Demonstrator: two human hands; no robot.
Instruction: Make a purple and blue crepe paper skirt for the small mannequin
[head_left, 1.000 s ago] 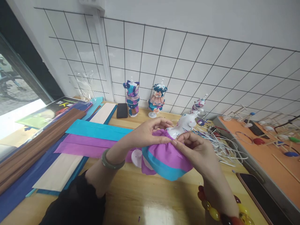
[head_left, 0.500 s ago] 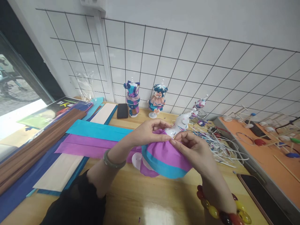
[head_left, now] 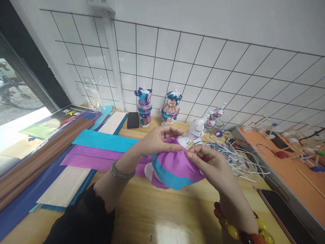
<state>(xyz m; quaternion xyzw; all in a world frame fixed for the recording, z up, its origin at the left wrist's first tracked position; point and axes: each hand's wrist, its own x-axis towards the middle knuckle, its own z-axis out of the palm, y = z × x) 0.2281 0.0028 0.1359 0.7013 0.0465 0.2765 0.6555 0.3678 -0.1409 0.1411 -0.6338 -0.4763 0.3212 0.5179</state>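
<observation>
A small white mannequin [head_left: 196, 130] leans away to the upper right, its lower part covered by a gathered purple and blue paper skirt [head_left: 175, 167]. My left hand [head_left: 162, 140] pinches the skirt's waist on the left, thumb pressed to the purple paper. On the other side, my right hand [head_left: 207, 157] grips the same waist edge between thumb and fingers. Below the skirt, part of the mannequin's round white base [head_left: 148, 170] shows. What lies under the fingertips is hidden.
Blue [head_left: 106, 139] and purple paper strips [head_left: 88, 156] lie left, beside a brown paper roll [head_left: 48, 156]. Two dressed mannequins [head_left: 144, 105] stand by the wall grid. Tangled white cords [head_left: 243, 162], an orange tray [head_left: 284, 156] and a phone [head_left: 284, 210] are on the right.
The mannequin has tilted and turned slightly, its skirt hem shifting a little up and left. Both hands keep their pinch at the waist.
</observation>
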